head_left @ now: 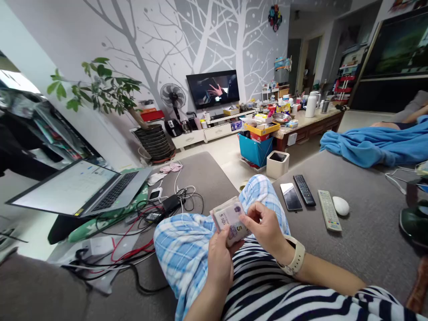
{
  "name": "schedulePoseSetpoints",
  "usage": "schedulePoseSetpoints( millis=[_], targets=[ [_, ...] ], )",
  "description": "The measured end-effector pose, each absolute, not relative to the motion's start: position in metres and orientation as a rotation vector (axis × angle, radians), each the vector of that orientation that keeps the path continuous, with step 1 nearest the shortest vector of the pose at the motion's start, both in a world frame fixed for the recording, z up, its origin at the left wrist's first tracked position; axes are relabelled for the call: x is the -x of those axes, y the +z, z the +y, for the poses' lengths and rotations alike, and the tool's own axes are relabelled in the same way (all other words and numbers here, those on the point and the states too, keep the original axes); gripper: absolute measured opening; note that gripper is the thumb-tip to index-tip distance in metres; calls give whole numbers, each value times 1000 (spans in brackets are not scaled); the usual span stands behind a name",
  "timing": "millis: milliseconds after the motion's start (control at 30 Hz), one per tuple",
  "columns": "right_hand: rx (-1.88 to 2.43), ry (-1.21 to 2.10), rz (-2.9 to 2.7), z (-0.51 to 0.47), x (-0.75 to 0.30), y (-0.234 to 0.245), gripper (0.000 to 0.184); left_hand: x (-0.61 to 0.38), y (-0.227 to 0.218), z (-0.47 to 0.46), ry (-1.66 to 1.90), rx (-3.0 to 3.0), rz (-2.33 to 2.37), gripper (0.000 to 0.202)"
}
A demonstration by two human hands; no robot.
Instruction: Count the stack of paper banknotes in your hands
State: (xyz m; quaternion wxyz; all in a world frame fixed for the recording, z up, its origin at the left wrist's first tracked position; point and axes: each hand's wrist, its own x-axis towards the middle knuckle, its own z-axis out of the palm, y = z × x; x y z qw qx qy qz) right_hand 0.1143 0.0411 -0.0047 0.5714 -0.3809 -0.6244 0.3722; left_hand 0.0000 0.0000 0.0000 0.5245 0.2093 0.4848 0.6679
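A stack of banknotes (pixel 230 218), the top one marked with a 5, is held above my lap between both hands. My left hand (pixel 220 258) grips the stack from below, thumb across its face and fingers behind. At the upper right edge, my right hand (pixel 267 227) pinches the notes between thumb and curled fingers. A pale watch (pixel 296 258) sits on my right wrist. Under the hands are my blue plaid trousers (pixel 187 249) and a striped shirt (pixel 254 272).
Right of my knee on the grey sofa lie a phone (pixel 291 196), a black remote (pixel 304 190), a pale remote (pixel 329 210) and a white mouse (pixel 341 206). At left are tangled cables (pixel 140 249) and an open laptop (pixel 117 191). A blue blanket (pixel 371 149) partly covers another person.
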Motion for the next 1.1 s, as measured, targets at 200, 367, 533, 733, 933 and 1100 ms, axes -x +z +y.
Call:
schedulePoseSetpoints(
  millis=[200,367,533,733,933,1100],
  targets=[
    [902,863,-1462,41,-116,-2,26,0,0,0,1570,-533,1182,35],
    [914,846,-1457,42,-116,-2,28,2,0,0,1531,-536,1184,35],
    [921,832,-1444,45,-117,-3,28,-1,5,-1,1516,-531,1176,30],
    [908,826,-1442,46,-116,-3,28,-3,7,-1,1544,-474,1160,26],
    [883,834,-1459,46,-116,-4,25,0,3,2,1538,-426,1155,22],
    [853,872,-1456,46,-116,-4,22,-2,8,0,1557,-481,1152,25]
  ],
)
